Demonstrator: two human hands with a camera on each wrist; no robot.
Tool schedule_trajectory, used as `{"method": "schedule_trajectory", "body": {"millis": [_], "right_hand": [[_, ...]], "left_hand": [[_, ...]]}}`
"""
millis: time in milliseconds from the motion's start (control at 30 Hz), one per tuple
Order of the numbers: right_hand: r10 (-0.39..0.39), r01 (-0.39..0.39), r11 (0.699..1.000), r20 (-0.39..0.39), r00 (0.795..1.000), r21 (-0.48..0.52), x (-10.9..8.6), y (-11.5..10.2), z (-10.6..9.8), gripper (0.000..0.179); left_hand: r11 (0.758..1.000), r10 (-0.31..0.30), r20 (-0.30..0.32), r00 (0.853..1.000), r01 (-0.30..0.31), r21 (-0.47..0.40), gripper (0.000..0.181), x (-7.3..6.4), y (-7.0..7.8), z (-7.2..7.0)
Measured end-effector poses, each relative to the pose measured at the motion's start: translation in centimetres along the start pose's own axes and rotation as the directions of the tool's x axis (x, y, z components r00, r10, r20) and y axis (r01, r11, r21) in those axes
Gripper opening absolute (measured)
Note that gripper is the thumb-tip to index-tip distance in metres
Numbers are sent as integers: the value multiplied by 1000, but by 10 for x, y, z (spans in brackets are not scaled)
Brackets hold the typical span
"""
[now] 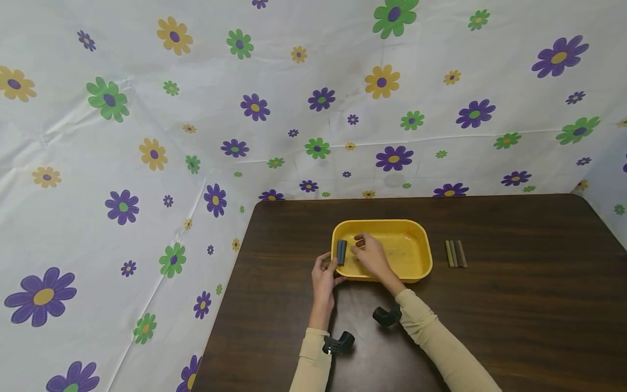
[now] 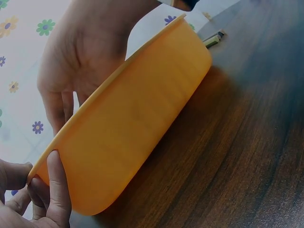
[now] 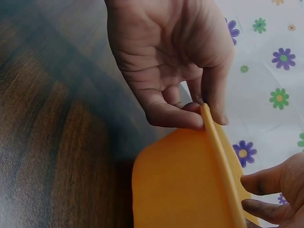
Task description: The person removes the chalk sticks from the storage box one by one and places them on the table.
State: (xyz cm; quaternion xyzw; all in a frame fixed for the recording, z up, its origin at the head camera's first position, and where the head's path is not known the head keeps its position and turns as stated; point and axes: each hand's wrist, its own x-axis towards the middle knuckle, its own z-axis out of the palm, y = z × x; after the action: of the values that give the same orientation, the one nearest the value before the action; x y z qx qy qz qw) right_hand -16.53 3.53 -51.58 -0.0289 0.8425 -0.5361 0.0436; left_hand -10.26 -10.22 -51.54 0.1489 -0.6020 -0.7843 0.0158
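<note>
1. Pale sleeves [image 1: 453, 348], nearest the camera, enter at the bottom of the head view.
2. Left hand [image 1: 323, 286], lower left of the yellow tray [image 1: 404, 256]: thumb and fingers pinch the tray's rim.
3. Right hand [image 1: 373, 257], over the tray's left half: thumb and fingers stand apart, loosely bent, with nothing visible between them.
4. Blue stick [image 1: 339, 252] and dark stick [image 1: 344, 252], side by side at the tray's left end: just left of the right hand, apart from it; contact with the left thumb cannot be told.
5. Three sticks [image 1: 454, 254] lie on the table [image 1: 529, 305], right of the tray.
6. Step in hand, as judged: setting sticks in the tray; next calls for reaching rightward and pinching another.
</note>
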Motion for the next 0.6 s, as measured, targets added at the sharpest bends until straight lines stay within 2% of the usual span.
{"method": "schedule_trajectory", "body": {"millis": [333, 600], "right_hand": [[-8, 8, 1000, 7, 1000, -9, 1, -2, 8, 36], [37, -37, 999, 25, 999, 4, 5, -2, 15, 39]], "left_hand": [[1000, -5, 6, 1000, 5, -16, 37, -1, 1, 1], [1000, -6, -1, 1000, 6, -5, 36, -2, 2, 0]]}}
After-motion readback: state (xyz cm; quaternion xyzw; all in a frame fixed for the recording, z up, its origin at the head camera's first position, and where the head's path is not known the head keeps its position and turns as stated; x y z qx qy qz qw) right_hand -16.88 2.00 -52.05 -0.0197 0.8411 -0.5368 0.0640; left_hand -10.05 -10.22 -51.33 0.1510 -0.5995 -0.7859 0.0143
